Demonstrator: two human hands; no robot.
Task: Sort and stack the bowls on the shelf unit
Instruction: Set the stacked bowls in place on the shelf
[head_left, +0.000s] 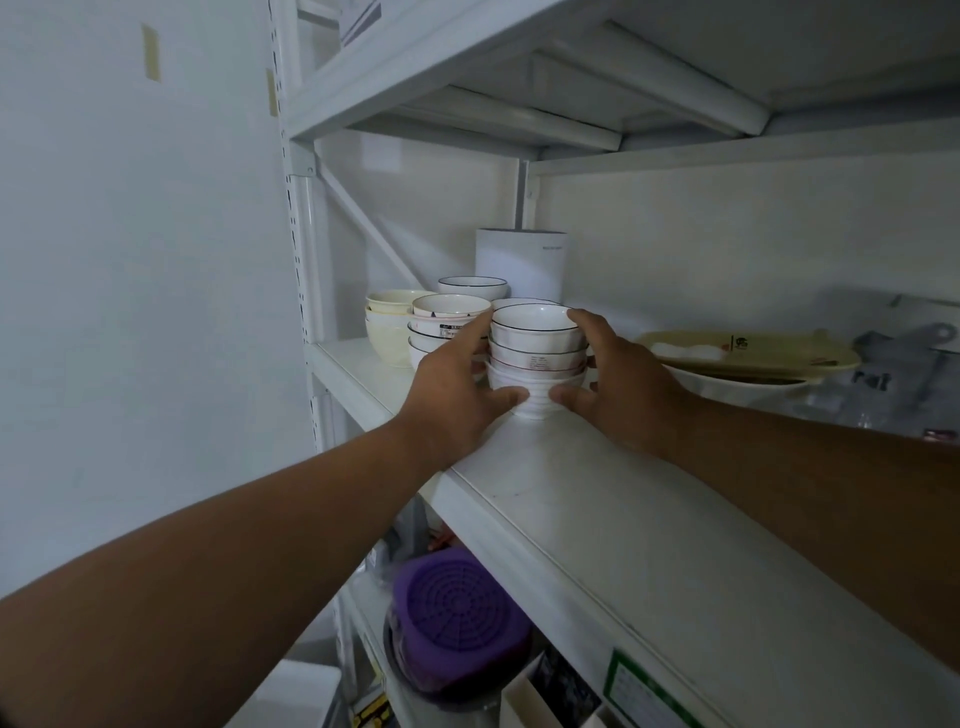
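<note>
A stack of several small white bowls (537, 351) stands on the white shelf (597, 499), the top one with a dark rim, the bottom one ribbed. My left hand (457, 384) clasps its left side and my right hand (618, 379) clasps its right side, thumbs at the ribbed base. Just left sits another stack of dark-rimmed bowls (447, 325), partly hidden by my left hand. Two cream bowls (387, 327) are stacked at the far left. A single dark-rimmed bowl (472, 288) rests behind them.
A white cylinder container (522, 260) stands at the back. A yellow oval platter (748, 353) lies on a white dish to the right, beside clear plastic bags (904, 384). On the shelf below sits a purple strainer (457, 618). The wall is on the left.
</note>
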